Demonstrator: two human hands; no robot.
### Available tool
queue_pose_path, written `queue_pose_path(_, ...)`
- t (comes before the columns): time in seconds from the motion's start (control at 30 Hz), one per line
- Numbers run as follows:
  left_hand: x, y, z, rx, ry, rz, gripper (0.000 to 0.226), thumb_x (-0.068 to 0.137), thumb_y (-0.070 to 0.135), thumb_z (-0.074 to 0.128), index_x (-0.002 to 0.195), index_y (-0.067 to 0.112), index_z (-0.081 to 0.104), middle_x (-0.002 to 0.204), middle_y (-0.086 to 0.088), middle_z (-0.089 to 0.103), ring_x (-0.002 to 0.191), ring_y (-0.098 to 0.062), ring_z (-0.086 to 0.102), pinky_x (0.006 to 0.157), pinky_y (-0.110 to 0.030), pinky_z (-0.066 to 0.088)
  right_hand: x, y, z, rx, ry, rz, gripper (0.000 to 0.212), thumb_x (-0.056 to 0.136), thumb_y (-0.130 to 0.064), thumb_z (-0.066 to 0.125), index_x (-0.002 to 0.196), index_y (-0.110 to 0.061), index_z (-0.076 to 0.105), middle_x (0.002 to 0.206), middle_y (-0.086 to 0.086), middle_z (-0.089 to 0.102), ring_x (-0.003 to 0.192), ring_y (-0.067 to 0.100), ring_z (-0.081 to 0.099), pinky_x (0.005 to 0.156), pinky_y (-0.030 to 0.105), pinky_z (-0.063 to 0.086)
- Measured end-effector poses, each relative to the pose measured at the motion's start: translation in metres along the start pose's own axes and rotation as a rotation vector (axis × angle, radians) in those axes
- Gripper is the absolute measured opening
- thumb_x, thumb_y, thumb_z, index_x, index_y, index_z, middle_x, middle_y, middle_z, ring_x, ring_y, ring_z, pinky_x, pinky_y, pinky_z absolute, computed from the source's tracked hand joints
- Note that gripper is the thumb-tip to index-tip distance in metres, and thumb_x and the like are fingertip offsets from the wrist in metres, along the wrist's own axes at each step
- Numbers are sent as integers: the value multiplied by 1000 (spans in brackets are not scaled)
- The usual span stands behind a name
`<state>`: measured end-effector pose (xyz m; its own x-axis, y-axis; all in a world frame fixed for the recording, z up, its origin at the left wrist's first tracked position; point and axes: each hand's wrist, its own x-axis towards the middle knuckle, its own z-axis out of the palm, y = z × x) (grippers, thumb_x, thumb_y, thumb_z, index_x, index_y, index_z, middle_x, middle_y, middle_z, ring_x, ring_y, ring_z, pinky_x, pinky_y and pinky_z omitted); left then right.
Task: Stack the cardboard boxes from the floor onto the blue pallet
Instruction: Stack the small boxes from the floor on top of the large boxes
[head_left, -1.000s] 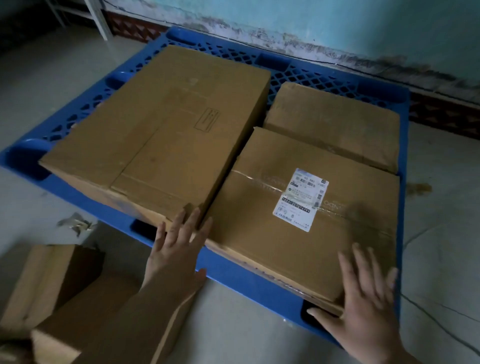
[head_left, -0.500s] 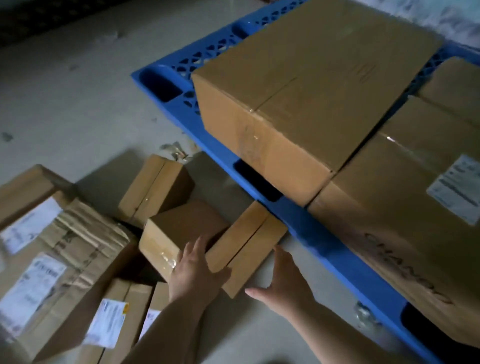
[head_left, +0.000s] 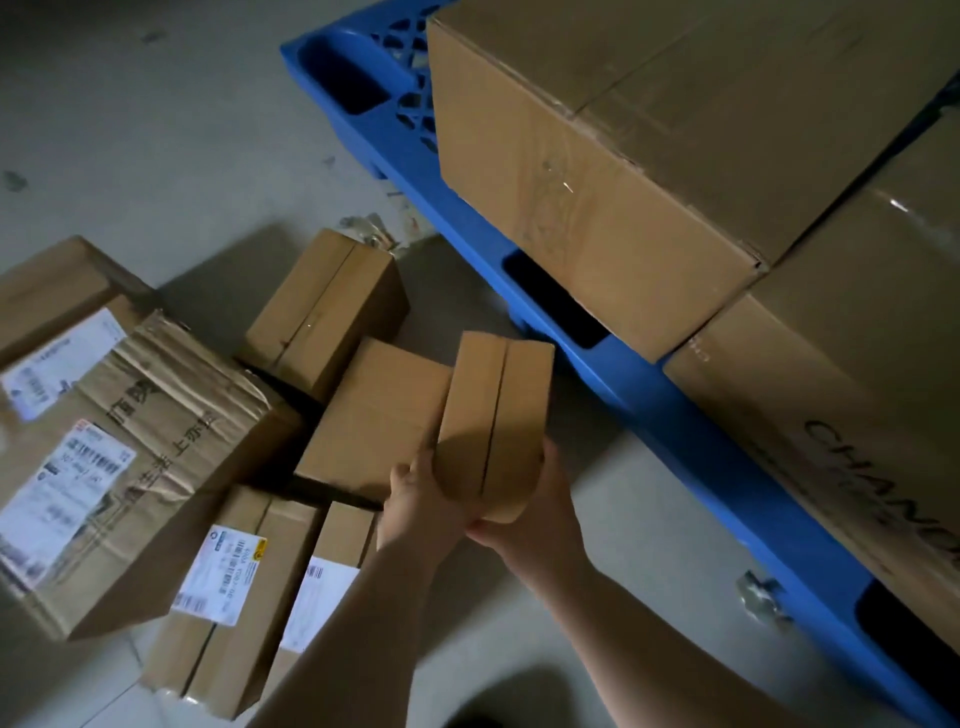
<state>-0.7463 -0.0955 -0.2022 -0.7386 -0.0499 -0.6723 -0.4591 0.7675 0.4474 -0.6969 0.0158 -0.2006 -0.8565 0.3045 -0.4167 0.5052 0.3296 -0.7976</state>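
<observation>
Two hands clasped on small box (head_left: 496, 423): left hand (head_left: 421, 501) and right hand (head_left: 540, 512) gripping its near end. Pickup step underway. Remaining boxes (head_left: 358, 322) left of fingers; blue pallet (head_left: 670, 410) right, beyond fingertips. Next: lift, swing right, seat atop big box (head_left: 649, 171).

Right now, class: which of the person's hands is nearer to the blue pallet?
The right hand. It grips the small box's pallet-facing side, closer to the blue pallet. The left hand grips the opposite side, nearer the floor boxes.
</observation>
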Motion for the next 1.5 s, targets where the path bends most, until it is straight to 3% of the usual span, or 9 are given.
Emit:
queue_pose_path(0.1, -20, -5, -3, -95, 82, 27, 85, 66, 36, 74, 138, 28, 29, 123, -5, 42, 110, -27, 46, 87, -39, 50, -9, -13, -8, -44, -10, -86, 113, 42, -35, 91, 136, -20, 31, 122, -6, 48, 109, 9, 48, 90, 24, 46)
queue_pose_path(0.23, -52, 13, -23, -314, 95, 113, 69, 62, 30, 79, 117, 36, 37, 111, 5, 48, 82, -5, 50, 51, -11, 42, -25, -41, -28, -7, 30, -92, 103, 45, -31, 89, 132, -24, 35, 118, -5, 52, 104, 7, 51, 83, 18, 48)
queue_pose_path(0.37, -91, 53, -69, -437, 200, 177, 64, 57, 28, 79, 108, 41, 42, 115, 1, 56, 94, -18, 59, 69, -32, 52, -39, -100, -54, 35, 104, -207, 100, 52, -34, 87, 135, -24, 32, 121, -9, 47, 108, 1, 45, 80, 5, 43)
queue_pose_path(0.53, -135, 122, -147, -408, 384, 357, 62, 52, 37, 79, 106, 41, 47, 112, 10, 56, 98, -14, 59, 77, -38, 53, -47, -196, -94, 84, 204, -378, 102, 60, -21, 85, 135, -28, 17, 138, 4, 36, 127, 20, 37, 100, 43, 43)
queue_pose_path(0.63, -147, 181, -183, -291, 380, 516, 65, 55, 39, 76, 111, 44, 43, 101, 26, 47, 96, -9, 53, 76, -34, 50, -38, -242, -128, 145, 327, -382, 101, 60, -25, 85, 134, -30, 18, 139, 4, 36, 127, 19, 37, 101, 32, 41)
queue_pose_path(0.77, -144, 267, -206, -288, 247, 622, 68, 46, 53, 64, 111, 43, 43, 106, 19, 49, 99, -11, 54, 80, -37, 51, -10, -282, -186, 207, 493, -293, 100, 57, -24, 83, 141, -20, 29, 138, -1, 37, 129, 15, 34, 101, 22, 31)
queue_pose_path(0.9, -140, 342, -187, -221, 162, 703, 61, 57, 42, 71, 111, 42, 42, 108, 17, 46, 95, -8, 50, 64, -15, 38, 12, -285, -250, 202, 580, -233, 100, 57, -25, 82, 141, -23, 28, 139, -1, 36, 129, 14, 33, 105, 36, 37)
queue_pose_path(1.27, -107, 511, -38, -80, -175, 784, 64, 56, 42, 71, 114, 38, 43, 107, 11, 49, 96, -16, 57, 82, -44, 53, 87, -190, -413, 202, 835, -109, 101, 57, -35, 84, 141, -13, 32, 138, 10, 39, 129, 26, 37, 94, 48, 48)
queue_pose_path(1.5, -62, 579, 41, -34, -234, 825, 60, 52, 48, 67, 108, 39, 45, 105, 13, 53, 88, -10, 59, 73, -38, 56, 147, -136, -477, 55, 881, -9, 104, 63, -40, 79, 145, -15, 20, 145, 9, 32, 134, 24, 27, 108, 41, 34)
